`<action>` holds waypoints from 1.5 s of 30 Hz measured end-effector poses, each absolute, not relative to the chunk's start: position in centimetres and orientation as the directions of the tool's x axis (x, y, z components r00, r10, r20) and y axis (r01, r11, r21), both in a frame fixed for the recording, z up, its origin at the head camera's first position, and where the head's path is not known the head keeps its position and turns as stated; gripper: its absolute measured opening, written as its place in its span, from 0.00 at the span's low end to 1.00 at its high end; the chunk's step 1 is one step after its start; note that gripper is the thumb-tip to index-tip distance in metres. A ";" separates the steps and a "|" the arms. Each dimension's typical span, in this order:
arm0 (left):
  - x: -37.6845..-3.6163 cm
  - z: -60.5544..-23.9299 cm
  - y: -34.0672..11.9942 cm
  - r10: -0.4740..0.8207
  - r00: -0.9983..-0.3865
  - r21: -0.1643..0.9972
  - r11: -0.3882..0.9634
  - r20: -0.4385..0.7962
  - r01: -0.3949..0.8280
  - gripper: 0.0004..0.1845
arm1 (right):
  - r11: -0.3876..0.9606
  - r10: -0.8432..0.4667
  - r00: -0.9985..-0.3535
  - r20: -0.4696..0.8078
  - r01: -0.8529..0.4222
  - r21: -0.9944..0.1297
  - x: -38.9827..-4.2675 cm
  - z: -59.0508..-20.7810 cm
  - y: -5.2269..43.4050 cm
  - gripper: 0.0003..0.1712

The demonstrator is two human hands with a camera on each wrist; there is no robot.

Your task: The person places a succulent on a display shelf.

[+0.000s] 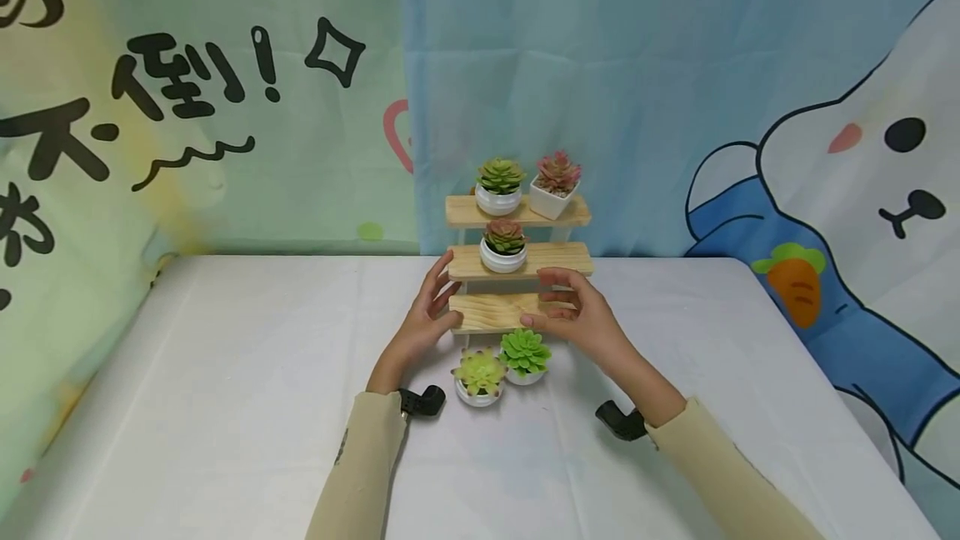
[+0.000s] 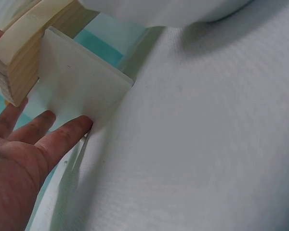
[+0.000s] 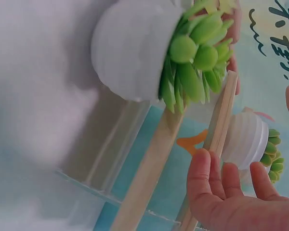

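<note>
A small three-tier wooden stand (image 1: 495,312) with pale side panels (image 2: 82,77) is between my two hands. At its left end is my left hand (image 1: 429,315), its fairly straight fingers touching the side panel and its thumb by the bottom tier. My right hand (image 1: 581,311) is at the right end, thumb near the bottom tier's front edge and fingers spread loosely beside the wood. A red-green potted succulent (image 1: 504,245) sits on the middle tier. Before the stand, on the table, are a bright green succulent (image 1: 524,351) and a yellow-green succulent (image 1: 480,373), both in white pots.
On the top tier stand a green succulent (image 1: 500,182) in a round pot and a pink succulent (image 1: 557,177) in a square one. White cloth covers the table (image 1: 247,407). A printed curtain (image 1: 600,65) hangs behind it.
</note>
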State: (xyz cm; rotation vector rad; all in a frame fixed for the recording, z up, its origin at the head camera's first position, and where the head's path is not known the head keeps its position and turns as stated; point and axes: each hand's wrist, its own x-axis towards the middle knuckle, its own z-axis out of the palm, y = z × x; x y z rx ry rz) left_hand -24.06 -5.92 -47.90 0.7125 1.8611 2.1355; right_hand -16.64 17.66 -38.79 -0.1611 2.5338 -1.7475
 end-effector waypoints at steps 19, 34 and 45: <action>-23.1 -46.4 -6.2 0.471 -0.863 0.981 -0.146 0.182 0.127 0.48 | 0.346 -0.108 -0.993 -0.056 0.015 -0.938 -13.5 -42.1 18.8 0.33; -22.9 -45.3 -6.2 0.484 -0.854 0.978 -0.165 0.190 0.124 0.48 | 0.375 -0.189 -0.976 -0.112 0.033 -0.926 -12.9 -43.7 18.8 0.38; -22.7 -45.3 -6.3 0.483 -0.856 0.981 -0.148 0.184 0.127 0.47 | 0.498 -0.209 -0.972 -0.111 -0.008 -0.867 -14.1 -43.8 18.0 0.38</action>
